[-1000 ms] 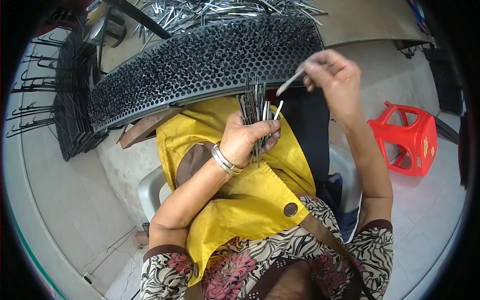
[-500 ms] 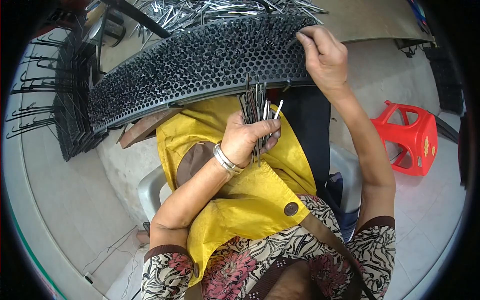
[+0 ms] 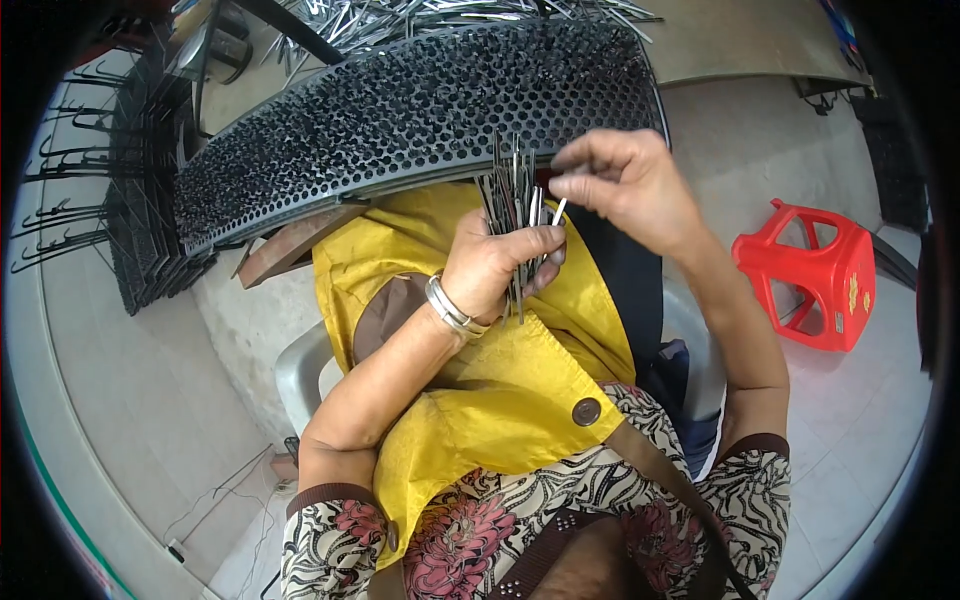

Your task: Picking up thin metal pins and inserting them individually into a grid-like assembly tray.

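Observation:
My left hand (image 3: 497,262) is closed round a bundle of thin metal strips (image 3: 516,180), which stand upright above my lap. The ends of several strips stick out below the fist. Just right of the bundle is my right hand (image 3: 625,190), its thumb and forefinger apart close to the tip of one pale strip; I see nothing held between them. Beyond both hands lies a long, curved black perforated panel (image 3: 505,125). Dark pieces crowd most of its surface, while open round holes show along the near edge.
Loose metal strips (image 3: 440,18) lie heaped on the table (image 3: 745,45) behind the panel. At the left hang stacked black panels with wire hooks (image 3: 85,150). A red plastic stool (image 3: 840,290) stands to the right. A yellow apron (image 3: 490,400) covers my lap.
My right hand has come from the panel's far right end down and left to beside the bundle, and its fingers have parted. The left hand keeps its hold, nearly still.

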Available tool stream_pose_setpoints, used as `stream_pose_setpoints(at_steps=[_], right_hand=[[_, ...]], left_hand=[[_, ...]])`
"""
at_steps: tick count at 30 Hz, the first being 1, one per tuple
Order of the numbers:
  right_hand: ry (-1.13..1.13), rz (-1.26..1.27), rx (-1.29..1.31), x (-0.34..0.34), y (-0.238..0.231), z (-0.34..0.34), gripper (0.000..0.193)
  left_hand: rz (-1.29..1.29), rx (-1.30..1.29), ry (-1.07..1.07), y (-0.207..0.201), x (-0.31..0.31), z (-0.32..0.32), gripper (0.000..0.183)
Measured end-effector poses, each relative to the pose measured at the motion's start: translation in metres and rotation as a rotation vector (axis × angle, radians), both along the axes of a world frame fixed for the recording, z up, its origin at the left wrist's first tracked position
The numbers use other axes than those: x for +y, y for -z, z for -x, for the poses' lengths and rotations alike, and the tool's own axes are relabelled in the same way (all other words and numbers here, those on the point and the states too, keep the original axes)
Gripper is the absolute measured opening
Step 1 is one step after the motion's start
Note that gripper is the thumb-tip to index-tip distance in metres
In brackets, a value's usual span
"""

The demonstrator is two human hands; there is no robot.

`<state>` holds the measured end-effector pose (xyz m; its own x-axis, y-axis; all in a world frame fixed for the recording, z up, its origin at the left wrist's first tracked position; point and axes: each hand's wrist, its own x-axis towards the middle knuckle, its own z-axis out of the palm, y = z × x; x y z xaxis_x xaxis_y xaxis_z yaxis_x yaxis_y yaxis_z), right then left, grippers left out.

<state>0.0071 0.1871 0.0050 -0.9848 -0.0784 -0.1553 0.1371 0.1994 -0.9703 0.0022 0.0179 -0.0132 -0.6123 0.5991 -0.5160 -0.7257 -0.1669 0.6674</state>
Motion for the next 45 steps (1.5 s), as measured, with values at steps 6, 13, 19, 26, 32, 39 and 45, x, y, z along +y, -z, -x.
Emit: stream_pose_setpoints(at_steps=[6,13,19,26,32,39,45], right_hand=[[0.352,0.080,0.192,-0.004,0.006,-0.011,0.008],[0.691,-0.402,0.481,0.034,0.000,0.025,0.010],[0.609,-0.711,0.832,0.041,0.016,0.046,0.009],[0.298,-0.869,1.093,0.039,0.033,0.055,0.009],[0.252,-0.961,1.054,0.027,0.028,0.040,0.010],[0.097,0.154,0.097,-0.012,0.002,-0.002,0.007],[0.300,0.160,0.142,-0.002,0.001,0.003,0.006]], left_hand=[[-0.046,0.003,-0.032,0.000,0.003,-0.002,0.007],[0.006,0.004,-0.003,0.000,0.004,-0.005,0.005],[0.011,-0.020,-0.009,-0.002,0.005,-0.005,0.005],[0.028,-0.012,0.003,-0.001,0.003,-0.005,0.005],[0.020,0.007,0.013,0.000,0.002,-0.005,0.006],[-0.057,0.014,0.056,-0.003,-0.001,-0.006,0.008],[-0.026,0.013,0.079,0.001,-0.004,-0.005,0.007]])
